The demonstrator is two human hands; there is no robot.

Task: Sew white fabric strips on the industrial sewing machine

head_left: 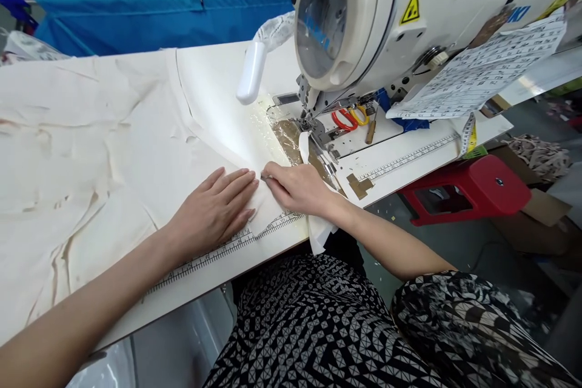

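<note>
Cream fabric (122, 151) covers the left part of the white table, with folds and creases. On its right end my left hand (213, 212) lies flat, fingers stretched toward the right. Just beside those fingertips my right hand (295, 188) is closed in a pinch; a small dark tip shows at its fingers, too small to name. A narrow white strip (304, 147) stands up behind my right hand, near the needle area of the sewing machine (364, 18). Another white piece of fabric (321, 231) hangs over the table edge below my right wrist.
A white lamp (252, 73) is left of the machine head. Red-handled scissors (344, 120), yellow-handled scissors (360, 115) and a wooden-handled tool (371, 131) lie behind the needle area. A printed ruler (204, 262) runs along the front edge. A red stool (482, 191) stands at right.
</note>
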